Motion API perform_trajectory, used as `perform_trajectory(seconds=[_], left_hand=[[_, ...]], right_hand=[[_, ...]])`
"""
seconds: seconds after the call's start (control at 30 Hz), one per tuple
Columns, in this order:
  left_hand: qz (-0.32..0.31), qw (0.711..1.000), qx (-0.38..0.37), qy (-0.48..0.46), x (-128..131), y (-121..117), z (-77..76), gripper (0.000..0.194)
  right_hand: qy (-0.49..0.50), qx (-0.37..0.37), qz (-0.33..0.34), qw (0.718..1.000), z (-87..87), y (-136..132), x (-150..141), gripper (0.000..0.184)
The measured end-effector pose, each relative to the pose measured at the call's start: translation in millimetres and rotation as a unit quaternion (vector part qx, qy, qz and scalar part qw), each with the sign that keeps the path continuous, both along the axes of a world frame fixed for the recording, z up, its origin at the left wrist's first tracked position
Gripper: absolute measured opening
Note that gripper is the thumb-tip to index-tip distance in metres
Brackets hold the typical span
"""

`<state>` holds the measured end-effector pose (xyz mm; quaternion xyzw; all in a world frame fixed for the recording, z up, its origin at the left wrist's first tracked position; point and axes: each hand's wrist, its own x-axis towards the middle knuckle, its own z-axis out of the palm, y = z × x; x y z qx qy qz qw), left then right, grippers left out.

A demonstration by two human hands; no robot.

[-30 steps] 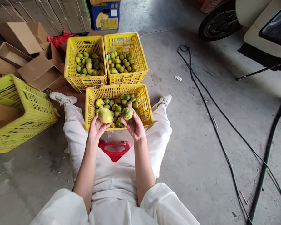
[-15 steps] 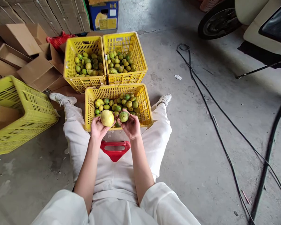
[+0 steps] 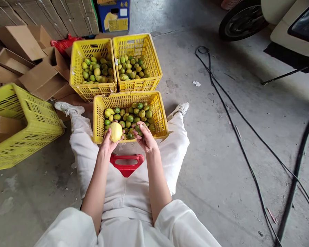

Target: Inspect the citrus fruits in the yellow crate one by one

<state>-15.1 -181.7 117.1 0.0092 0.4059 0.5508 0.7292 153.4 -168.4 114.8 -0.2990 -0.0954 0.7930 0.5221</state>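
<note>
My left hand is wrapped around a large pale-yellow lemon, its upper side facing me. To its right, my right hand holds a smaller green lemon, partly covered by the thumb and fingers. Both hands are over the near edge of a yellow plastic crate between my legs. Inside that crate lie many green and yellow lemons, some hidden behind my hands.
Beyond it stand two more yellow crates, a left one and a right one, both with lemons. A tilted yellow-green crate and cardboard boxes are at left. Black cables cross the floor near a parked vehicle.
The yellow lemon has been turned in my left hand. My right hand moved left, then back right, and its fingers now cover more of the green lemon.
</note>
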Motion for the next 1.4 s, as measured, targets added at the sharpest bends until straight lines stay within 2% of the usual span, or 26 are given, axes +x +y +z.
perform_trajectory(seconds=[0.1, 0.23, 0.33, 0.43, 0.5, 0.67, 0.8, 0.93, 1.07, 1.2, 1.3, 1.4], left_hand=[[0.02, 1.0, 0.01, -0.014, -1, 1, 10.9, 0.043], [0.029, 0.999, 0.038, -0.023, -3, 1, 21.0, 0.044], [0.028, 0.999, 0.046, -0.008, -3, 0, 17.2, 0.038], [0.04, 0.999, 0.024, 0.007, 1, 1, 10.6, 0.031], [0.039, 0.999, 0.011, -0.001, 4, 1, 8.7, 0.035], [0.042, 0.998, 0.007, -0.04, 5, 2, 15.8, 0.036], [0.057, 0.996, 0.002, -0.062, -1, 3, 25.5, 0.048], [0.068, 0.994, 0.046, -0.068, -9, 2, 29.7, 0.047], [0.072, 0.994, 0.055, -0.052, -16, 2, 26.7, 0.041], [0.075, 0.996, 0.03, -0.034, -16, 2, 15.5, 0.039], [0.085, 0.996, -0.004, -0.017, -14, 2, 3.3, 0.046], [0.085, 0.996, -0.01, -0.006, -12, 0, -4.4, 0.045]], right_hand=[[-0.023, 0.002, -0.025, 0.999, 9.9, 2, 2, 0.024], [-0.014, 0.037, -0.016, 0.999, 19.8, 2, 7, 0.036], [-0.021, 0.047, -0.017, 0.999, 19.7, 0, 7, 0.034], [-0.002, 0.031, -0.026, 0.999, 15.2, -1, 2, 0.027], [0.001, 0.014, -0.018, 1.0, 11.8, -1, -2, 0.025], [-0.018, 0.007, -0.019, 1.0, 8.7, 1, -5, 0.024], [-0.013, 0.02, -0.051, 0.998, 18.9, 3, -1, 0.022], [-0.02, 0.054, -0.044, 0.997, 34.2, 2, 4, 0.038], [-0.034, 0.054, -0.044, 0.997, 34.6, 1, 4, 0.04], [-0.029, -0.004, -0.023, 0.999, 18.0, 1, -3, 0.033], [-0.079, -0.058, 0.0, 0.995, 5.6, 1, -7, 0.036], [-0.129, -0.065, -0.008, 0.99, 0.7, 2, -7, 0.035]])
